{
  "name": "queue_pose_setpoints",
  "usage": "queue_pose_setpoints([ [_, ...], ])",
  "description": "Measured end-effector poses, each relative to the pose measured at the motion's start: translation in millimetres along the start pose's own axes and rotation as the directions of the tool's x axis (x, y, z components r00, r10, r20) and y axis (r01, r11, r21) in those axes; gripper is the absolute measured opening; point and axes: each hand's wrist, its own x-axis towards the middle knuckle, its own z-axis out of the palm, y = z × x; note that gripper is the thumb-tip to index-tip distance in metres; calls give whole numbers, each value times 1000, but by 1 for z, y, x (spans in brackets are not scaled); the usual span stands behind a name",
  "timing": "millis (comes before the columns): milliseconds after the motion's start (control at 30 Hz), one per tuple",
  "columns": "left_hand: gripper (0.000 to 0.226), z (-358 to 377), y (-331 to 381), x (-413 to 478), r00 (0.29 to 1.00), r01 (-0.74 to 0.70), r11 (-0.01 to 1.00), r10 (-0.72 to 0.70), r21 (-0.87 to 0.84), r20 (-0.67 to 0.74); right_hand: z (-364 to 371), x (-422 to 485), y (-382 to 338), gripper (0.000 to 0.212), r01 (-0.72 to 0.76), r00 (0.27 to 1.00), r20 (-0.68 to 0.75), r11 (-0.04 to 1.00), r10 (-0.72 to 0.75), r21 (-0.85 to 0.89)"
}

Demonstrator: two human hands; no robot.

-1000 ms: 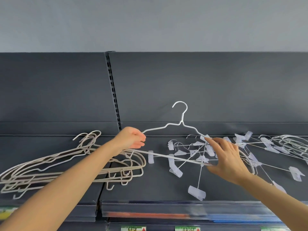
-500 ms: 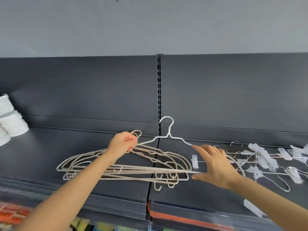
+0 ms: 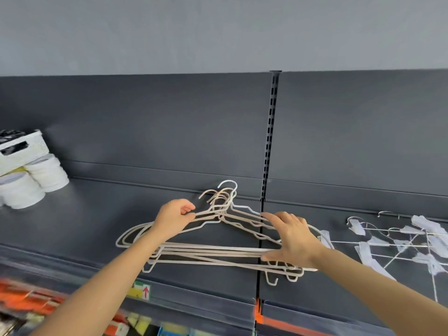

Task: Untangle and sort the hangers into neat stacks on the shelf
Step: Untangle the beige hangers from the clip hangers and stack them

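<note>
Head view: white hanger (image 3: pixel 228 181) sits on top of the beige hanger stack (image 3: pixel 206 251) on the shelf (image 3: pixel 84 221). The stack straddles the slotted upright (image 3: pixel 271 141), mostly to its left. Left hand (image 3: pixel 173 220), left of the upright, pinches the top hanger's shoulder wire. Right hand (image 3: pixel 294 238), just right of it, lies spread flat on the stack's end, gripping nothing. Judged step: seating 1 sorted hanger. Next: align hooks, let go, then reach right of the upright for the tangled clip hangers (image 3: pixel 400 241).
</note>
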Motion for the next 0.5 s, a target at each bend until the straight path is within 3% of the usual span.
queue_pose_setpoints([
  [100, 41, -3, -4, 6, 992, -23, 992, 7, 121, 129, -1, 8, -6, 99, -7, 998, 56, 1000, 7, 2],
  [233, 85, -1, -2, 7, 932, -67, 943, -57, 325, 357, -5, 12, -9, 102, -21, 972, 236, 999, 12, 39],
  [333, 97, 2, 0, 8, 901, -120, 915, -64, 386, 430, -6, 13, -9, 105, -29, 956, 293, 998, 10, 60],
  [500, 98, 4, -3, 13, 906, -155, 863, -69, 480, 417, -6, 20, -9, 112, -96, 948, 309, 993, 71, 66],
])
